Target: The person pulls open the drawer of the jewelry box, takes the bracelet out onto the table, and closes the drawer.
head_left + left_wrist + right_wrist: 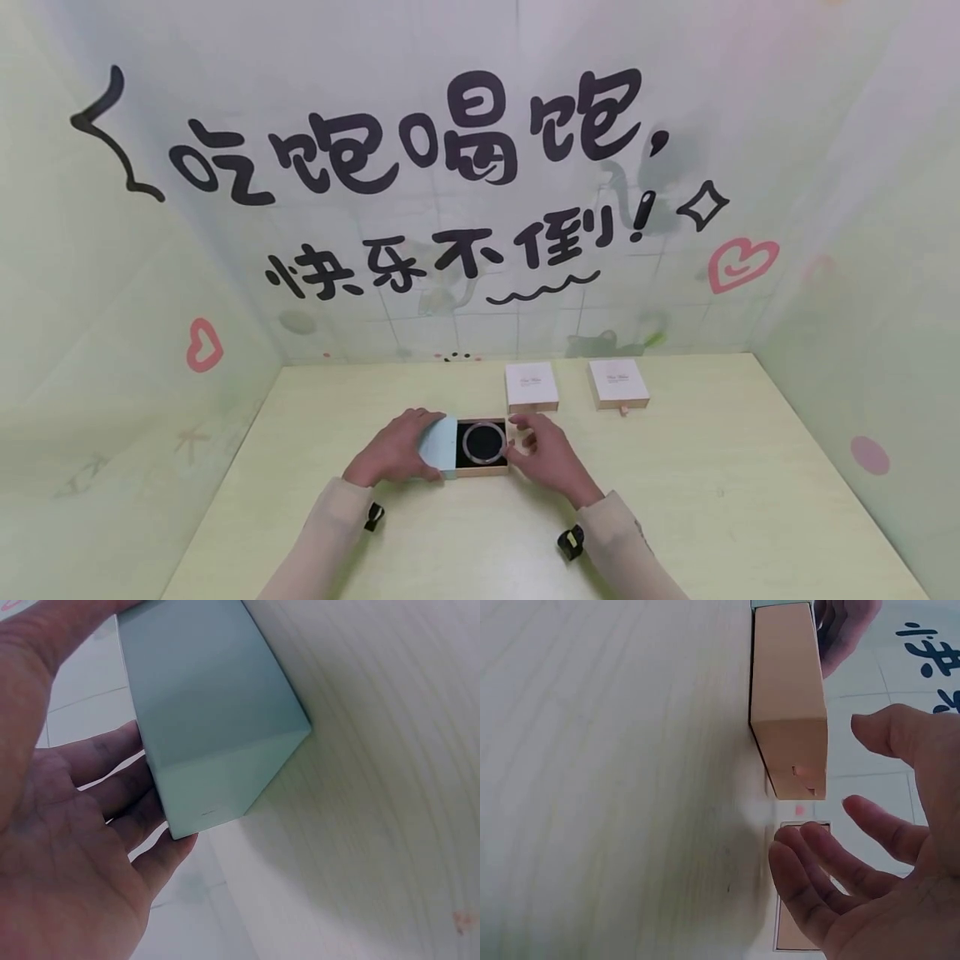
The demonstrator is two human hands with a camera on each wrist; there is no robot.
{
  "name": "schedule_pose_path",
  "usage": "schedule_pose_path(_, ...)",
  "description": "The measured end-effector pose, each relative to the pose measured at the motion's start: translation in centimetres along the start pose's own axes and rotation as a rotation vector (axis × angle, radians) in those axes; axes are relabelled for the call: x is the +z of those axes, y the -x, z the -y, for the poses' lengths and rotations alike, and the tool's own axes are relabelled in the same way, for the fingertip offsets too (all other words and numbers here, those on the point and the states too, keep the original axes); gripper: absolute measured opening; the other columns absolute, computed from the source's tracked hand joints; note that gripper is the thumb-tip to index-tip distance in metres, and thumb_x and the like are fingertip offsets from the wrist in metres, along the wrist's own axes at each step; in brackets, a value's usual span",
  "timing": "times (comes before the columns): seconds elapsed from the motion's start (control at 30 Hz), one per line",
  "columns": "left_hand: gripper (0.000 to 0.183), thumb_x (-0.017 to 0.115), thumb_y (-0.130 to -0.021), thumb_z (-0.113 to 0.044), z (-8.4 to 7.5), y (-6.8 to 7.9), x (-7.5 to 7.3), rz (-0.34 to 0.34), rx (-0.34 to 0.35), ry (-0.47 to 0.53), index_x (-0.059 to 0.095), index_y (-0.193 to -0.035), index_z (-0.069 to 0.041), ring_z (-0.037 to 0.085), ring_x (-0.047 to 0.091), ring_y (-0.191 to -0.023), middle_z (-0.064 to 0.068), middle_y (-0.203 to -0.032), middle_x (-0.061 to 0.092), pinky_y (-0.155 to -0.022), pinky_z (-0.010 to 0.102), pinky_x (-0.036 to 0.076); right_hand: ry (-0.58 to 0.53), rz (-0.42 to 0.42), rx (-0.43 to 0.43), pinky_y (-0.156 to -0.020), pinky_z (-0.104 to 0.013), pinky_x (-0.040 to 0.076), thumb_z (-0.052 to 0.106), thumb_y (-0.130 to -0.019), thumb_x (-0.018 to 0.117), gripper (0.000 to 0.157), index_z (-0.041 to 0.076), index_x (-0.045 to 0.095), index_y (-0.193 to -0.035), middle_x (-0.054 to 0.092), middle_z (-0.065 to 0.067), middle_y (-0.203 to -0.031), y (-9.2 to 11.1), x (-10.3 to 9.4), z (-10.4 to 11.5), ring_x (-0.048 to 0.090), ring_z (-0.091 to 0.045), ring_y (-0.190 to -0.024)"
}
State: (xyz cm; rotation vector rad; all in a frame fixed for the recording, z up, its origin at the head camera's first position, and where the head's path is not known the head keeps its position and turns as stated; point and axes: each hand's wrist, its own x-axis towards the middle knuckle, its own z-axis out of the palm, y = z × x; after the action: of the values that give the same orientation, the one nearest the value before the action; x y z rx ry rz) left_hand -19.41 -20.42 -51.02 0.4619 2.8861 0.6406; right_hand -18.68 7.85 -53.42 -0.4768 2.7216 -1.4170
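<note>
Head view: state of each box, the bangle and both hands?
Blue sleeve: open at the right, drawer partly out
Drawer: slid partly out, face up
Bangle: lying in the drawer
Left white box: looks closed
Right white box: looks closed
Left hand: gripping the blue sleeve
Right hand: beside the drawer's end, holding nothing

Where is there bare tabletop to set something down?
Bare tabletop lies right of the right hand out to the edge, left of the left hand, and between the sleeves, before the open box. It is crowded around that box, a hand at either end, and behind the right hand, where two white boxes leave a narrow gap.
</note>
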Motion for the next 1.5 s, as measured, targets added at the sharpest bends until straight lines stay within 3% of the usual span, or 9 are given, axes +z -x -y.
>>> schedule_pose_path(0.17, 0.096, 0.100, -0.060, -0.033, 0.0, 0.1, 0.1, 0.002, -0.004, -0.002, 0.056, -0.143, -0.012, 0.023, 0.057, -0.110, 0.007, -0.131, 0.062, -0.093, 0.045, 0.053, 0.083, 0.014, -0.090, -0.097, -0.049, 0.052, 0.025, -0.087, 0.080, 0.050, 0.012, 0.064, -0.132, 0.061, -0.009, -0.134, 0.2, 0.0, 0.5, 0.060, -0.030, -0.116)
schedule_pose_path(0.3, 0.096, 0.100, -0.060, -0.033, 0.0, 0.0, 0.2, 0.004, -0.005, -0.004, 0.056, -0.143, -0.012, 0.022, 0.057, -0.109, 0.007, -0.131, 0.062, -0.092, 0.045, 0.053, 0.168, 0.047, -0.135, -0.101, -0.054, 0.050, 0.028, -0.085, 0.081, 0.050, 0.015, 0.067, -0.131, 0.057, -0.013, -0.140, 0.0, -0.1, 1.1, 0.053, -0.034, -0.128)
schedule_pose_path(0.47, 0.095, 0.100, -0.061, -0.033, -0.1, 0.1, 0.0, 0.006, -0.013, -0.012, 0.057, -0.143, -0.013, 0.022, 0.057, -0.109, 0.007, -0.131, 0.062, -0.093, 0.045, 0.053, 0.297, 0.085, -0.206, -0.096, -0.050, 0.053, 0.030, -0.085, 0.080, 0.050, 0.021, 0.068, -0.133, 0.059, -0.012, -0.135, -0.4, -0.2, 2.1, 0.052, -0.032, -0.124)
schedule_pose_path(0.83, 0.096, 0.099, -0.061, -0.033, 0.0, 0.0, -0.3, 0.007, 0.009, -0.017, 0.056, -0.144, -0.011, 0.024, 0.057, -0.112, 0.008, -0.131, 0.062, -0.096, 0.045, 0.051, 0.426, 0.154, -0.304, -0.083, -0.031, 0.055, 0.026, -0.089, 0.077, 0.038, 0.015, 0.071, -0.125, 0.064, -0.005, -0.115, -1.6, 0.5, 4.5, 0.060, -0.019, -0.099)
schedule_pose_path(1.17, 0.095, 0.099, -0.061, -0.034, -0.1, -0.4, 0.0, 0.007, 0.004, -0.006, 0.056, -0.143, -0.013, 0.022, 0.057, -0.111, 0.006, -0.132, 0.062, -0.094, 0.044, 0.051, 0.545, 0.180, -0.294, -0.078, -0.029, 0.055, 0.026, -0.089, 0.078, 0.038, 0.010, 0.072, -0.122, 0.065, -0.010, -0.112, -2.4, 1.2, 5.7, 0.059, -0.021, -0.096)
schedule_pose_path(1.5, 0.095, 0.099, -0.061, -0.032, -0.1, -0.1, -0.2, 0.002, 0.015, -0.011, 0.056, -0.143, -0.010, 0.025, 0.057, -0.112, 0.009, -0.133, 0.061, -0.094, 0.046, 0.051, 0.693, 0.195, -0.251, -0.073, -0.027, 0.053, 0.033, -0.086, 0.079, 0.045, 0.015, 0.072, -0.126, 0.066, -0.009, -0.111, -3.1, 2.3, 5.8, 0.057, -0.022, -0.092)
